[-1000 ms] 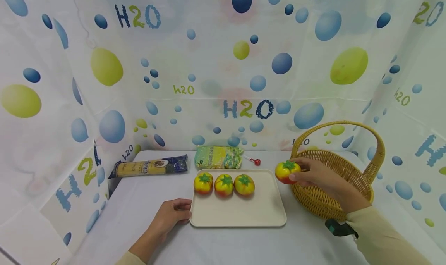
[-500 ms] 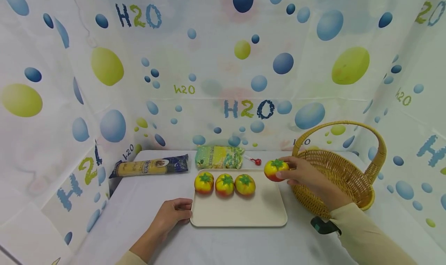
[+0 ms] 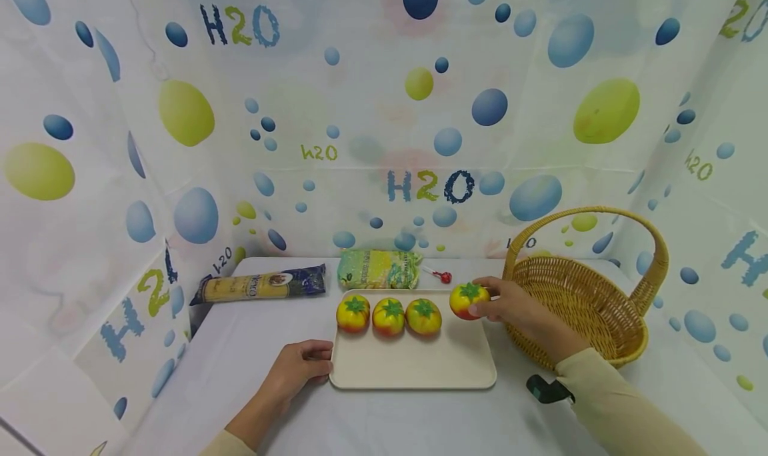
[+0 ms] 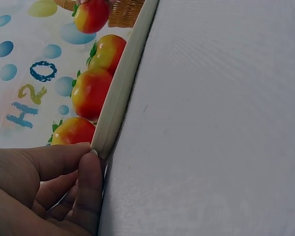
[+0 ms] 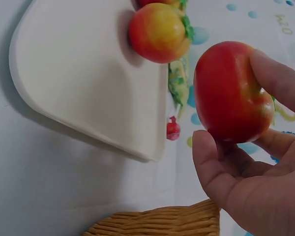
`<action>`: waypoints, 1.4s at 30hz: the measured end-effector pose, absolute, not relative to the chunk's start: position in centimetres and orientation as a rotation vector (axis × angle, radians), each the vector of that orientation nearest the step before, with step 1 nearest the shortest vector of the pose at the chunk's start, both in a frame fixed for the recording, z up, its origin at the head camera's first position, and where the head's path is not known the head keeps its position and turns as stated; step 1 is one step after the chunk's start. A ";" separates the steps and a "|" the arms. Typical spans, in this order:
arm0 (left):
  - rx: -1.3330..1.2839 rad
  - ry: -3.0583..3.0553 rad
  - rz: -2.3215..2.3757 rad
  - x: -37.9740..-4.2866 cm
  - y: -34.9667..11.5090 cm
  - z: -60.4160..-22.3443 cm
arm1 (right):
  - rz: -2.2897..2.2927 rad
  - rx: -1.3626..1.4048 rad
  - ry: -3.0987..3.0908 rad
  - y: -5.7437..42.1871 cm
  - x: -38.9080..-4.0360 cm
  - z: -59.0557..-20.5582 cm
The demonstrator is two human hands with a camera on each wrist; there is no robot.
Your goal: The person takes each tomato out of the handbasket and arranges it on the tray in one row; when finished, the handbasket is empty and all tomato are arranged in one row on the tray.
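Observation:
My right hand [image 3: 510,307] grips a yellow-and-red tomato [image 3: 467,301] with a green star-shaped top, over the back right corner of the cream tray [image 3: 414,369]. In the right wrist view, thumb and fingers curl round that tomato [image 5: 231,93], which hangs above the tray's level. Three similar tomatoes stand in a row along the back of the tray: a left one [image 3: 353,315], a middle one [image 3: 389,317] and a right one [image 3: 423,317]. My left hand [image 3: 297,369] pinches the tray's left edge, thumb and finger at the rim [image 4: 119,93] in the left wrist view.
A wicker basket [image 3: 576,309] with a tall handle stands right of the tray, under my right forearm. Behind the tray lie a green-yellow packet [image 3: 379,269] and a red lollipop [image 3: 445,277]. A spaghetti pack [image 3: 258,285] lies at the back left.
My right hand has carried the tomato leftward from beside the basket to over the tray's back right corner, lowering slightly at the end. The left hand has stayed at the tray's edge.

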State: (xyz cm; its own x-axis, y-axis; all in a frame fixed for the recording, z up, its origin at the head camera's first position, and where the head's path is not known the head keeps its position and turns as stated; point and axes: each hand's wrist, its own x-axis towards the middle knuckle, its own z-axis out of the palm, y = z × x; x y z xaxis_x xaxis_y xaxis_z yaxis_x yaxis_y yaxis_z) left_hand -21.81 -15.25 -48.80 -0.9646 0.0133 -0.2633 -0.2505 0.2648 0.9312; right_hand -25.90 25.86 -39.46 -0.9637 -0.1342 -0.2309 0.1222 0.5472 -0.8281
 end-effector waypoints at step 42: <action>-0.212 2.314 1.809 -21.8 -15.1 -48.8 | -1.283 0.086 2.498 24.1 -26.9 -43.7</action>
State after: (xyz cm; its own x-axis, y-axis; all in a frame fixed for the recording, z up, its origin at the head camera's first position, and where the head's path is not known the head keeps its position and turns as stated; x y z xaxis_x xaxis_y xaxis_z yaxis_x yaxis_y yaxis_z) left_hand -21.76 -15.13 -48.83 -0.9705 0.0081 -0.2410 -0.2319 0.2424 0.9421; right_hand -26.91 24.15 -43.74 -0.9437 -0.0955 -0.3168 0.2018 0.5925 -0.7799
